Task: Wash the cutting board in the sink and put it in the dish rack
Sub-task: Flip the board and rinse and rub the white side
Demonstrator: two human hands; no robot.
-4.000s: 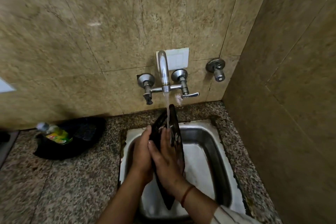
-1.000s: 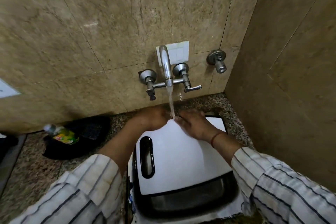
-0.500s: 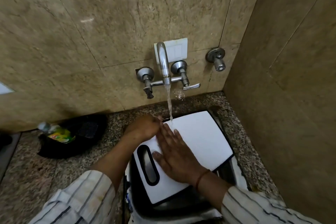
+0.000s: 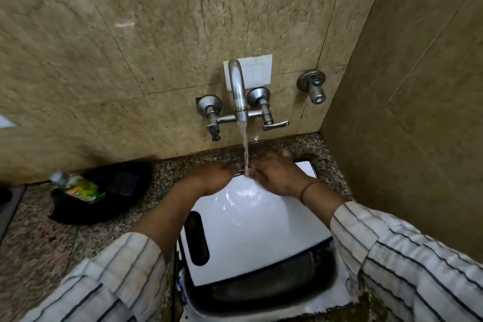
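while water runs from the tap [image 4: 239, 102] onto the cutting board [image 4: 251, 232] lying flat across the sink [image 4: 264, 295], still mid-rinse; left hand [image 4: 217, 178] and right hand [image 4: 277, 172] at its far edge, grip unclear; dish rack unseen, racking left.

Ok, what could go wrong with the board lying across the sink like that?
The white cutting board lies tilted over the sink, with both hands at its far edge: wet, it could slip into the basin. Water from the tap fans across it and may splash onto the granite counter.
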